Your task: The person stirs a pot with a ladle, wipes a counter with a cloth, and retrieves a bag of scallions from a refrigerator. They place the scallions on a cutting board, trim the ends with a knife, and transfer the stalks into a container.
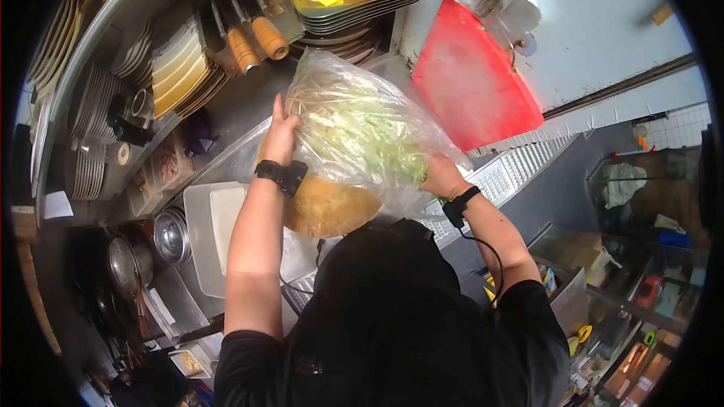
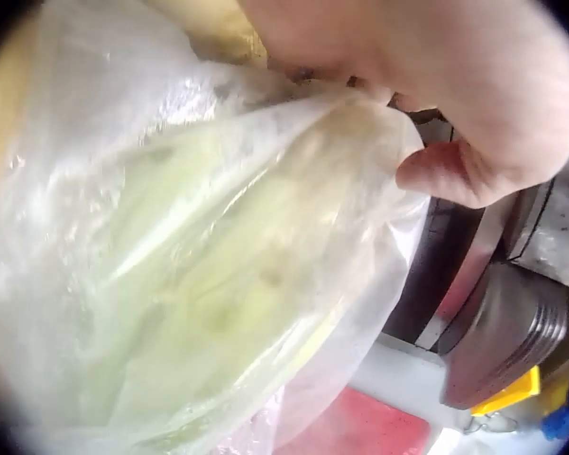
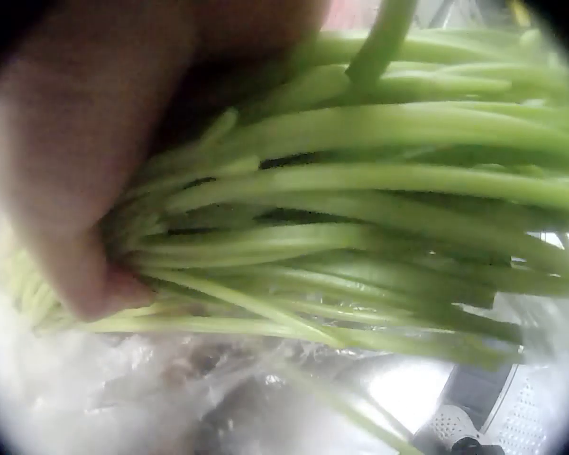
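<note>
A clear plastic bag [image 1: 339, 94] with pale green vegetables inside is stretched between both hands. My left hand [image 1: 280, 139] holds its left side, and in the left wrist view the thumb [image 2: 446, 175] bends over the plastic near the bag's corner. On the right, my right hand [image 1: 443, 177] grips a thick bunch of green vegetable stalks [image 3: 360, 199]. The stalks fan out past the fingers, with crumpled plastic just below them in the right wrist view. Under the bag lies a round wooden chopping board [image 1: 328, 207], partly covered.
A red cutting board [image 1: 475, 79] lies beyond the bag. Knives with wooden handles [image 1: 268, 38] and stacked plates [image 1: 102, 98] sit on the shelf at left. Stacked metal trays [image 1: 362, 15] stand at the back, and a white plastic tub [image 1: 196, 249] is by the left forearm.
</note>
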Tool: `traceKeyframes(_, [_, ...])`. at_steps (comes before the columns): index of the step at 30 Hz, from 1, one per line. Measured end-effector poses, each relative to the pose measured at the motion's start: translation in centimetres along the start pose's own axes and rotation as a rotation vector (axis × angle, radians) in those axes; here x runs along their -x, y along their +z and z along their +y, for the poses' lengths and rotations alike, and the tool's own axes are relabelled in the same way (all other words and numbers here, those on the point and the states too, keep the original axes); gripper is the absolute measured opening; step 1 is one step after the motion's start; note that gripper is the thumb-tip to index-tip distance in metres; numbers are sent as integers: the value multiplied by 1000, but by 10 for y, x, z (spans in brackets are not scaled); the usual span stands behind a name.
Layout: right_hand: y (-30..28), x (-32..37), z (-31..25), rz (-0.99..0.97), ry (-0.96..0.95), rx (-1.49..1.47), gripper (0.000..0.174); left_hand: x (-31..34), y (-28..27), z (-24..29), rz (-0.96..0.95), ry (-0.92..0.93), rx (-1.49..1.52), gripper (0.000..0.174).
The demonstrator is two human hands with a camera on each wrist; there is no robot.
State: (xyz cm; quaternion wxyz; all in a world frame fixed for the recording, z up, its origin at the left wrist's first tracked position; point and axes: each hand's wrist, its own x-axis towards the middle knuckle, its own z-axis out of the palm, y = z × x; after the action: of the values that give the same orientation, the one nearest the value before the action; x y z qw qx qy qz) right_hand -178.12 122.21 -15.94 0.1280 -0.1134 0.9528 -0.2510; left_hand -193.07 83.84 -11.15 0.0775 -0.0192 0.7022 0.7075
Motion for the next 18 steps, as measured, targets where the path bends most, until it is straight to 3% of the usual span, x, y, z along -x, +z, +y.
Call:
traceKeyframes(2, [-4, 0, 13, -17, 75, -23, 102, 0, 0, 3, 5, -84, 194, 87])
traceKeyframes(3, [-6, 0, 21, -41, 146, -41, 103, -3, -3, -9, 16, -121, 93, 89])
traceKeyframes(4, [-4, -1, 30, -31, 151, -52, 103, 4, 1, -8, 51, -211, 25, 76])
traceKeyframes(6, [0, -3, 47, 69, 124, 74, 103, 7, 0, -18, -79, -236, -228, 51])
traceKeyframes(9, [9, -10, 69, 162, 67, 24, 96, 15, 13, -24, -86, -397, -324, 36])
traceKeyframes(14, [7, -23, 79, 52, 140, 71, 86, 23, 65, 5, 23, -497, -7, 38])
traceKeyframes(17, [13, -24, 81, 62, 131, 24, 84, 19, 71, -30, -133, -45, -637, 43])
traceKeyframes(18, [16, -26, 86, 116, 102, 24, 85, 19, 75, -23, -131, -46, -637, 43])
